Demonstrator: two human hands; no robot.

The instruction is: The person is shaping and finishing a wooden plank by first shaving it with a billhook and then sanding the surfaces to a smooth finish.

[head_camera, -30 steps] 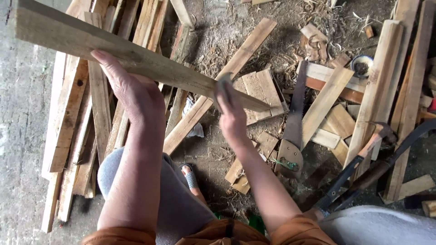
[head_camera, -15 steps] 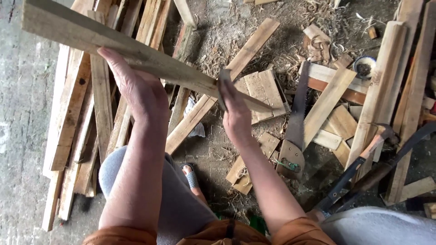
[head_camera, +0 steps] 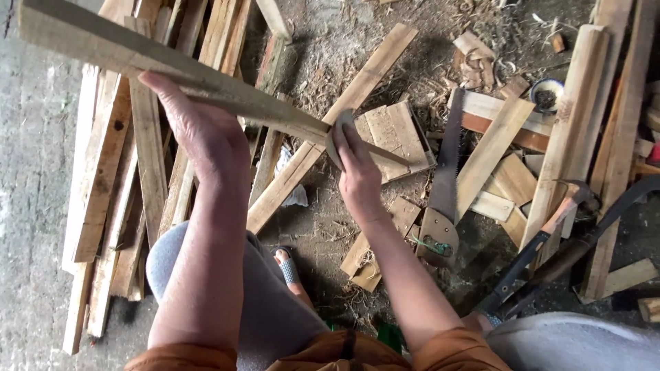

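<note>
Both hands hold a wooden slat point(head_camera: 206, 82) (right point(head_camera: 357, 168) with sandpaper point(head_camera: 335, 137)).

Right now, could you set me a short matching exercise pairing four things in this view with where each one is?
Things:
1. long wooden slat
2. sanding piece
3. handsaw
4. small round tin

Places:
A. on the ground, right of the right hand
B. held up in the left hand
C. far right, among planks
D. pressed on the slat by the right hand

Pairs: 1-B, 2-D, 3-A, 4-C
</note>
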